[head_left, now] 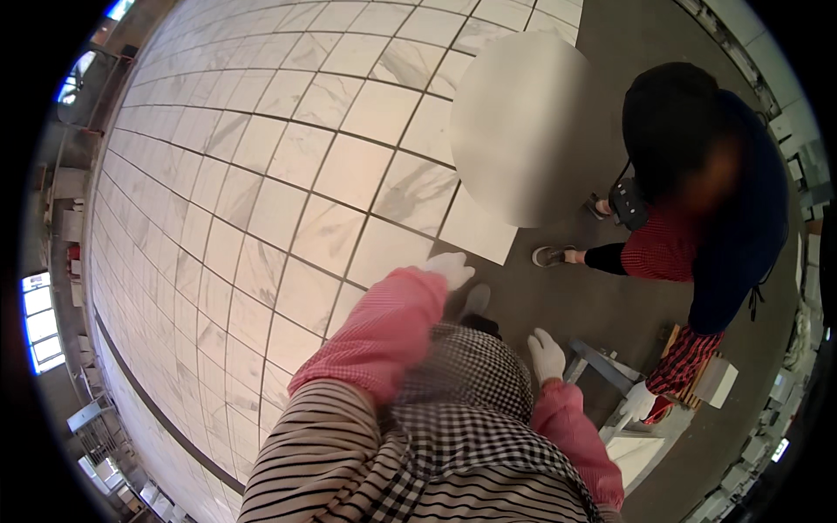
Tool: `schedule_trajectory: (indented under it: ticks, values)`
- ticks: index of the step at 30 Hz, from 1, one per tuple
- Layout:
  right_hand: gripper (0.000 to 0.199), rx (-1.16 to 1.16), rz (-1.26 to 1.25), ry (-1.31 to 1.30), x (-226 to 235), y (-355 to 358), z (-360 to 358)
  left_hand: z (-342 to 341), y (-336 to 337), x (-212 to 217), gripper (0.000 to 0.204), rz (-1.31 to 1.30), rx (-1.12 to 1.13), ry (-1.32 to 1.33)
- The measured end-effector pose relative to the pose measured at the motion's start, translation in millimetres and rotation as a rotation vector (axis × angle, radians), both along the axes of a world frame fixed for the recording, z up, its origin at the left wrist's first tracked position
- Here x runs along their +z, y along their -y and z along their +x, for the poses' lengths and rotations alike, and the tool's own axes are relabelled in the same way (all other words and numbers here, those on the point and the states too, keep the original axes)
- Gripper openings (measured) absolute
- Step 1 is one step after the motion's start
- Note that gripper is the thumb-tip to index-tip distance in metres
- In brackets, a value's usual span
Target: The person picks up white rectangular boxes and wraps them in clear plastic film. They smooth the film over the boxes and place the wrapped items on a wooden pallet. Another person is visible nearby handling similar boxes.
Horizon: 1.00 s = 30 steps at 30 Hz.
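Observation:
My left hand (450, 270), in a white glove, hangs above the front edge of the laid-out marbled tiles (410, 190). Its fingers look loosely stretched, with nothing seen in them. On the other side of my body, my right hand (547, 356) is also gloved in white, thumb and fingers apart and holding nothing. Closest to it is the grey metal frame (603, 366) of what looks like a cart. White slabs (635, 453) lie low on that cart. A co-worker's white-gloved hand (639, 403) is at the cart's far side.
The co-worker (741, 192) bends over on my right, a dark pouch (628, 205) at the waist. A smooth pale oval (514, 131) covers part of the tiles and floor. Grey floor (610, 44) runs beside the tiles. Stacked goods line the right wall.

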State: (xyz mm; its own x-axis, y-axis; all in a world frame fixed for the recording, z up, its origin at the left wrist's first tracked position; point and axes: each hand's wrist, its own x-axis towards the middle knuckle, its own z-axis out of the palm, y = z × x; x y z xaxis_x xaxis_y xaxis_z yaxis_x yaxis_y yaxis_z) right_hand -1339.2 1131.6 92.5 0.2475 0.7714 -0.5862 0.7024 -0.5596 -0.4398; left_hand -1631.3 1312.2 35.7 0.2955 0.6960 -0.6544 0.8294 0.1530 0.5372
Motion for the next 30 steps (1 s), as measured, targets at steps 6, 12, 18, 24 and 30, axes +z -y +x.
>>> schedule_trajectory:
  ticks: [6,12,18,24,30]
  values:
    - [0.055,0.605,-0.013,0.181,-167.7,-188.1,-1.6,-10.2,87.8,-114.2,0.040,0.020,0.364,0.077]
    - [0.056,0.844,-0.066,0.348,-428.4,-373.7,-14.6,22.0,104.5,-167.4,0.047,-0.385,0.681,0.092]
    - [0.070,0.840,-0.021,0.392,-587.1,-446.2,-45.0,34.0,78.1,-192.0,0.052,-0.537,0.763,0.200]
    - [0.071,0.791,0.084,0.393,-634.6,-460.2,-46.2,38.4,41.0,-198.5,0.050,-0.687,0.961,0.231]
    - [0.063,0.642,-0.023,0.292,-613.6,-473.1,-43.8,52.9,41.5,-201.1,0.048,-0.715,0.891,0.280]
